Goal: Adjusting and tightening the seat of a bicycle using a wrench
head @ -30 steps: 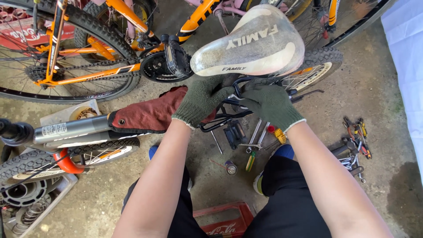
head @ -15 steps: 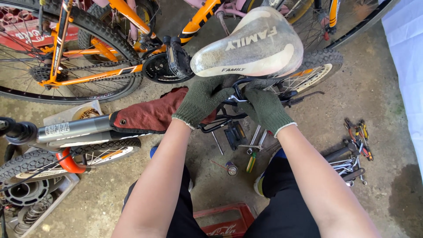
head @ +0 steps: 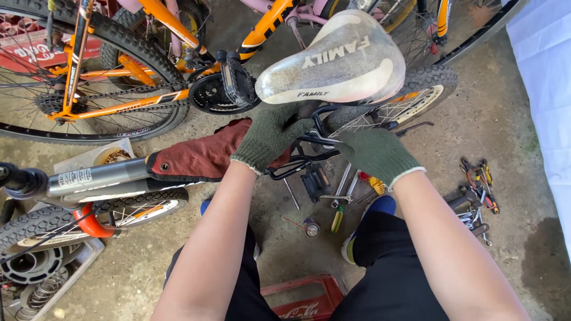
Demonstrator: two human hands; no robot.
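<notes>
R hand (head: 376, 153) slid lower; both grips, L hand (head: 269, 138) too, clenched on saddle rails (head: 309, 138).

Both bare forearms reach forward from the bottom edge and draw together toward the middle, each ending in a dark green knit glove with a pale cuff. The left hand (head: 269, 138) is raised, palm turned up and fingers curled, wrist bent slightly back. The right hand (head: 375, 153) sits just beside it and a little lower, back of the glove upward, its fingers closed and pointing toward the left hand.
</notes>
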